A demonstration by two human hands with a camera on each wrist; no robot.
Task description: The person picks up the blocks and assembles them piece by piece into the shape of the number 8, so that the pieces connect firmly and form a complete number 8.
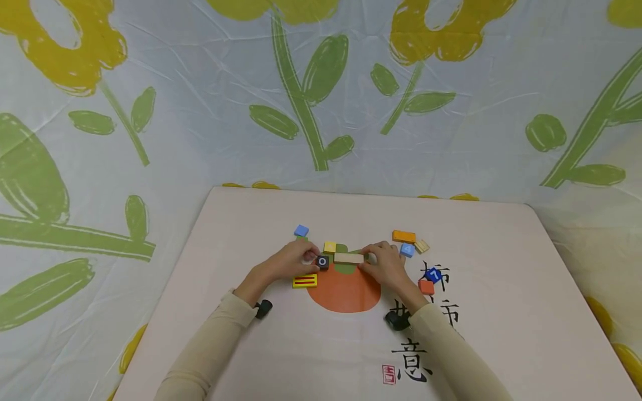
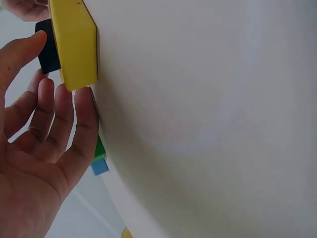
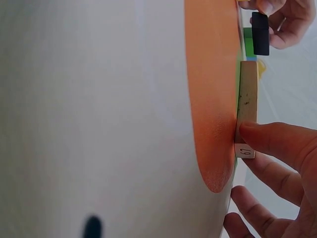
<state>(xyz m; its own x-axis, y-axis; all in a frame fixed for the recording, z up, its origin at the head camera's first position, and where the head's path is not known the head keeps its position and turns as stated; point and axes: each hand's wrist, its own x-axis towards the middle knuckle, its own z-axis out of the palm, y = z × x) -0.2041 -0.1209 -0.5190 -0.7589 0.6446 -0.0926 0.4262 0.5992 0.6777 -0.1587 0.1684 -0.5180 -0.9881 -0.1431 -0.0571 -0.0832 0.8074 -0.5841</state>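
Flowered cloth [image 1: 200,111] backs the surface [image 1: 501,256] where the left hand [image 1: 290,260] pinches a black block [image 1: 323,263] and the right hand [image 1: 388,265] a wooden block [image 1: 349,258] just beside it, loose blocks [image 1: 403,236] suggesting unfinished arranging.

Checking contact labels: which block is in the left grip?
The black block with the white ring: the left grip pinches it, while the right grip pinches the long wooden block.

Two hands [image 1: 292,260] [image 1: 387,264], eleven visible blocks [image 1: 349,258], one table [image 1: 481,234], two wrist cameras [image 1: 263,308] [image 1: 398,319].
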